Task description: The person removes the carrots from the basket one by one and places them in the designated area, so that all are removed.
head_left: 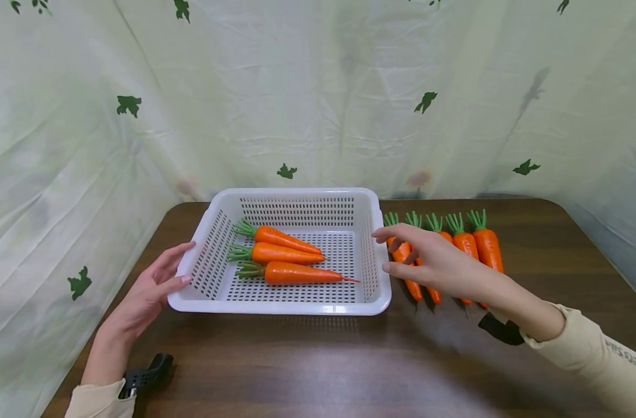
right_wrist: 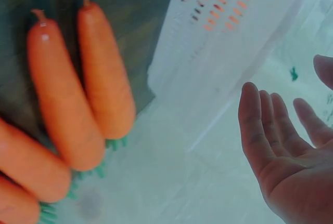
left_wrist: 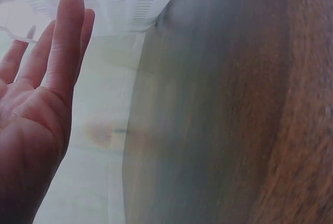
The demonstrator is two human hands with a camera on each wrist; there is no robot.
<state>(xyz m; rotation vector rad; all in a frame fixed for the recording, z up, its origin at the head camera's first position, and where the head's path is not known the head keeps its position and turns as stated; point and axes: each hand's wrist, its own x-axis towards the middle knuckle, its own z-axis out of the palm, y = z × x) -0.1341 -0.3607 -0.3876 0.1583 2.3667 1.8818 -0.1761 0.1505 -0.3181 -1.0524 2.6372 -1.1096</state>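
Observation:
A white perforated plastic basket (head_left: 304, 309) sits on the table with three orange carrots (head_left: 291, 253) lying inside, their green tops to the left. At its left rim, my left hand (head_left: 153, 284) has its fingers nearly straight, at or against the edge; whether they touch is hard to tell. In the left wrist view the fingers (left_wrist: 62, 42) stand straight beside the basket wall (left_wrist: 119, 5). My right hand (head_left: 427, 255) hovers by the right rim, its fingers loosely bent and holding nothing. Beneath and beyond it, several more carrots (head_left: 487, 247) lie in a row on the table.
The brown wooden table (head_left: 297, 366) has rounded far corners. Behind and beside it hangs a pale curtain (head_left: 318, 104) with green leaf shapes. Each wrist wears a black strap (head_left: 147, 371).

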